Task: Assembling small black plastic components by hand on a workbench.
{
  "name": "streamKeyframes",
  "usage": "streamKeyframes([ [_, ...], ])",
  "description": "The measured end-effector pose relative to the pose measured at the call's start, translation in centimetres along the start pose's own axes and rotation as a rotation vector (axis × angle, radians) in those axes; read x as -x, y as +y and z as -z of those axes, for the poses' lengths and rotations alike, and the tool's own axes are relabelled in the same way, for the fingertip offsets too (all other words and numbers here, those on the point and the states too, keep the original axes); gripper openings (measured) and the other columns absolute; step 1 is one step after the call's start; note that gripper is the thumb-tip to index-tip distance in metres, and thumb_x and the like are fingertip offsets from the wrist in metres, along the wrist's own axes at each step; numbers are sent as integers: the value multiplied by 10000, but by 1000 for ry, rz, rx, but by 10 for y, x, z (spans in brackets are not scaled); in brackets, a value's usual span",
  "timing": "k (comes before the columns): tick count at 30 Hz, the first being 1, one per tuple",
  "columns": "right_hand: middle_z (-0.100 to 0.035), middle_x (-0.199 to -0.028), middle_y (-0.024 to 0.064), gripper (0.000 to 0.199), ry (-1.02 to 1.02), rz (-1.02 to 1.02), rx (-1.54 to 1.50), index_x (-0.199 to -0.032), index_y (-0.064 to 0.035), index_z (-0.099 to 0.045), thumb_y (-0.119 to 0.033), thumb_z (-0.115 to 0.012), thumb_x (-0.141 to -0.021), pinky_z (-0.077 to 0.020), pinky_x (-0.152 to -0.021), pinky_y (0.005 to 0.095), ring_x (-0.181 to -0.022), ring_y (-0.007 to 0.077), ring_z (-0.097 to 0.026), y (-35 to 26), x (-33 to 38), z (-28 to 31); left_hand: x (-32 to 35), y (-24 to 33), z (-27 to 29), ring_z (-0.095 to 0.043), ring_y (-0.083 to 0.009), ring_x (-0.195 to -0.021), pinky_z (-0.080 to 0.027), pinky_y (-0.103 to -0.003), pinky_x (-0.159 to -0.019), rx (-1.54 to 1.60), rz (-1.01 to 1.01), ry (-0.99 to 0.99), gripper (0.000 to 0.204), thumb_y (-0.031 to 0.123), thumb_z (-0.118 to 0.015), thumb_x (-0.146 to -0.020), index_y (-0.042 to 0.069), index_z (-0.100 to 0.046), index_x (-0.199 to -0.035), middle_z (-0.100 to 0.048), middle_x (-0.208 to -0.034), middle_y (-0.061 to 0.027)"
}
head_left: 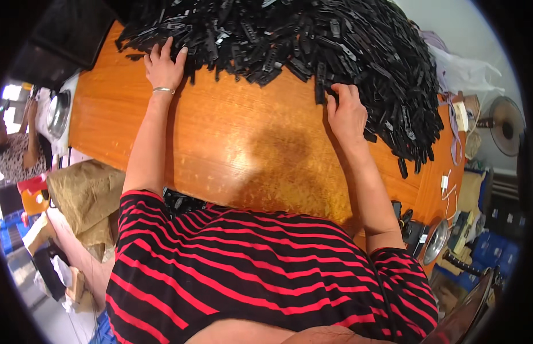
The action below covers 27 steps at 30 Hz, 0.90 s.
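Observation:
A large heap of small, flat black plastic pieces lies along the far side of the wooden table. At the heap's near left edge is my left hand, palm down with its fingers spread and their tips touching the outer pieces. A metal bracelet circles that wrist. My right hand rests at the heap's near right edge, its fingers curled and the thumb close to the forefinger. What they grip, if anything, is too small to make out. One black piece stands out just left of these fingertips.
A brown paper sack stands left of the table, with another person's arm beyond it. On the right are a white cable, a round metal dish and a fan. Black boxes sit far left.

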State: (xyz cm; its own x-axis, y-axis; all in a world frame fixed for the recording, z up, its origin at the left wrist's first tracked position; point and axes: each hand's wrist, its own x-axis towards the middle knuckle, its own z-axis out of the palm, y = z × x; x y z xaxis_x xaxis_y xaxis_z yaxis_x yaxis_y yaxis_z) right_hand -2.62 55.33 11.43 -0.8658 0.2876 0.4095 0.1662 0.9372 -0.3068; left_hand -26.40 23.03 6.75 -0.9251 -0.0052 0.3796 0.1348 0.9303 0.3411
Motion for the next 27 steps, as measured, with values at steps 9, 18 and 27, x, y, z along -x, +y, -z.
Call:
streamKeyframes([
  [9, -560, -971, 109, 206, -28, 28, 9, -1032, -105, -612, -142, -640, -831, -513, -646, 414, -789, 335, -618, -4, -14, -19, 42, 17, -3, -352, -401, -1292, -333, -507, -1046, 240, -271, 13, 529, 386, -614, -866, 191, -499, -1345, -428, -1400, -137],
  [18, -607, -919, 90, 106, -170, 221, -258, -935, -84, -643, -139, -622, -847, -504, -682, 396, -816, 323, -622, -38, 18, -23, 116, 36, 46, -430, -374, -1236, -359, -451, -1029, 344, -392, -105, 511, 263, -651, -841, 106, -515, -1309, -451, -1353, -183],
  [27, -622, -900, 120, 185, -254, 184, -322, -933, -33, -640, -197, -651, -850, -497, -679, 390, -801, 321, -626, -64, 23, -14, 161, 19, 82, -580, -228, -1058, -452, -330, -922, 1044, 87, -163, 348, 129, -622, -887, 31, -561, -1216, -628, -1086, -133],
])
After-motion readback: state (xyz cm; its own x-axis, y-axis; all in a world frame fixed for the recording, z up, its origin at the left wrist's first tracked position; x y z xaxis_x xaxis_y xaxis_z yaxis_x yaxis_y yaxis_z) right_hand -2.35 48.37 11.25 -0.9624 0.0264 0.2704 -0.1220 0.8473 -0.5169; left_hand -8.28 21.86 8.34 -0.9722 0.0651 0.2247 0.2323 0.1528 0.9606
